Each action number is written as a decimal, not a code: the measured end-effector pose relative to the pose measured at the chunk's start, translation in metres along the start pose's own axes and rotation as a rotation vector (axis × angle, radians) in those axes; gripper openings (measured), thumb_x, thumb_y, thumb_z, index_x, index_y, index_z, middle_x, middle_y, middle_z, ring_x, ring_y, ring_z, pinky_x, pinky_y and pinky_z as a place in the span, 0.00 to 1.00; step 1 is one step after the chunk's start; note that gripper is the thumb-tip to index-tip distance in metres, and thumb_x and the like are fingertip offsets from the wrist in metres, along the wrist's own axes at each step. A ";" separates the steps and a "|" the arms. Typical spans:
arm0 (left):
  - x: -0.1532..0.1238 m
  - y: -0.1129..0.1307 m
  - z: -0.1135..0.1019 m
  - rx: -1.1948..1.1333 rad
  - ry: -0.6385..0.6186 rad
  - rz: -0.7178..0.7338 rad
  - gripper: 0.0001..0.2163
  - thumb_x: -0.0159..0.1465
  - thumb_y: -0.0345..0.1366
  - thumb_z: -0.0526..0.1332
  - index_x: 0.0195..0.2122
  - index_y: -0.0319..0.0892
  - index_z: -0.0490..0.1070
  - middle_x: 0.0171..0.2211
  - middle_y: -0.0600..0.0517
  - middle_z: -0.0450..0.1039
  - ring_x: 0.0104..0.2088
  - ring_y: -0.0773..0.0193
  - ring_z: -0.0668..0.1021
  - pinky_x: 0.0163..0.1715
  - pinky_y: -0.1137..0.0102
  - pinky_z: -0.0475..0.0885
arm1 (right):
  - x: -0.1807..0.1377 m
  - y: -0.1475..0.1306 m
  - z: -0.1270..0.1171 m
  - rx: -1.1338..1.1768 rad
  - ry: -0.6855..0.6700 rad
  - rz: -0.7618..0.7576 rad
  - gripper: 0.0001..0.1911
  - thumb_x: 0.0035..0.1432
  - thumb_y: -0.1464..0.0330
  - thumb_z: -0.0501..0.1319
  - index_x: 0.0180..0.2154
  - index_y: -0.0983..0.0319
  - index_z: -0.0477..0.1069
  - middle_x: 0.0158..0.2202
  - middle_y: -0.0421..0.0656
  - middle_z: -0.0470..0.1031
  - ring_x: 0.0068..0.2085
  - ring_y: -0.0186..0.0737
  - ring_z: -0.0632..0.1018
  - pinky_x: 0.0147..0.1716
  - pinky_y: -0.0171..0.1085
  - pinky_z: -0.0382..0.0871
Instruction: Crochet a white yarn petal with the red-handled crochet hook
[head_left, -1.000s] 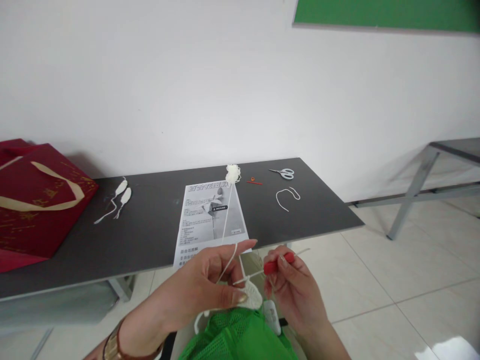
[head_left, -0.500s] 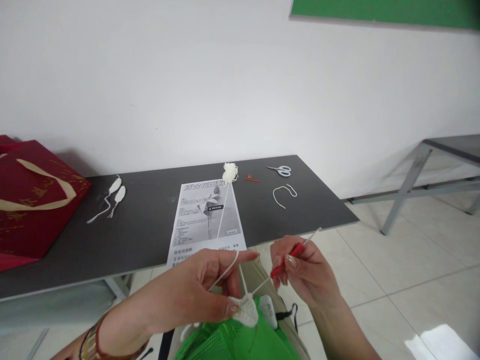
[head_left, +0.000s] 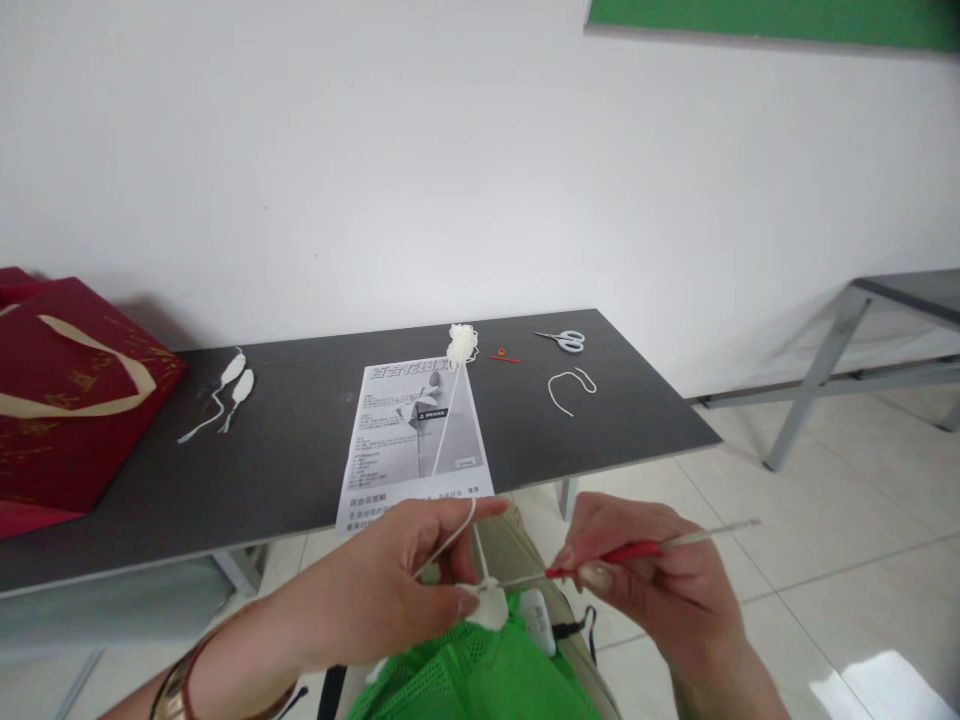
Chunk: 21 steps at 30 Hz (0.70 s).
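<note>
My left hand [head_left: 397, 575] pinches a small white crocheted piece [head_left: 489, 606] between thumb and fingers. White yarn [head_left: 450, 420] loops over its index finger and runs up to a yarn ball [head_left: 462, 343] on the dark table [head_left: 300, 460]. My right hand [head_left: 660, 585] grips a red-handled crochet hook [head_left: 622, 553], held nearly level. The hook's tip points left into the white piece, and its metal tail sticks out to the right. Both hands hover above my lap, in front of the table's near edge.
A printed instruction sheet [head_left: 416, 440] lies mid-table. Scissors [head_left: 562, 340], a loose yarn piece [head_left: 568, 385] and a small red item [head_left: 506, 356] sit at the far right. Two white crocheted petals [head_left: 232, 385] and a red gift bag [head_left: 67, 385] are left. A green mesh bag [head_left: 465, 675] rests on my lap.
My right hand has swung the hook from steeply tilted to nearly level and shifted right. My left hand keeps its pinch on the white piece, now a little lower.
</note>
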<state>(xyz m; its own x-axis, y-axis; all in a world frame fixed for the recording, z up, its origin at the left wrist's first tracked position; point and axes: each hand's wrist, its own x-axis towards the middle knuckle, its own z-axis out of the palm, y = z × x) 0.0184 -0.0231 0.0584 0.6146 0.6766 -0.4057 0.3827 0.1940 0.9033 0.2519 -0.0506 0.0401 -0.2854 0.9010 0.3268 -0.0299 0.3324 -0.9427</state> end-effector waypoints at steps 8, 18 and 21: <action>0.005 0.004 0.008 0.220 0.172 0.004 0.28 0.57 0.28 0.57 0.60 0.41 0.64 0.29 0.54 0.70 0.28 0.64 0.71 0.28 0.73 0.64 | -0.007 -0.020 0.020 -0.587 -0.129 -0.371 0.05 0.62 0.73 0.57 0.37 0.64 0.72 0.24 0.42 0.75 0.25 0.34 0.72 0.22 0.33 0.65; 0.011 -0.015 0.019 0.057 0.478 0.078 0.26 0.58 0.32 0.58 0.59 0.38 0.64 0.26 0.55 0.68 0.26 0.64 0.71 0.29 0.70 0.66 | -0.017 0.001 0.029 -1.048 -0.153 -0.693 0.11 0.61 0.80 0.54 0.38 0.68 0.75 0.30 0.44 0.82 0.28 0.38 0.79 0.29 0.36 0.76; 0.010 -0.019 0.029 0.061 0.614 0.151 0.25 0.58 0.31 0.59 0.59 0.43 0.64 0.25 0.57 0.68 0.26 0.65 0.70 0.30 0.70 0.66 | -0.024 0.010 0.026 -0.975 -0.096 -0.675 0.09 0.61 0.77 0.56 0.41 0.70 0.75 0.34 0.48 0.82 0.34 0.40 0.81 0.34 0.36 0.77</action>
<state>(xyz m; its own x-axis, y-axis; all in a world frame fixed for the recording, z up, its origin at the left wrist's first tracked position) 0.0374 -0.0409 0.0330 0.1638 0.9810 -0.1039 0.3722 0.0361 0.9275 0.2337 -0.0761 0.0209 -0.5638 0.4512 0.6917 0.5275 0.8412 -0.1188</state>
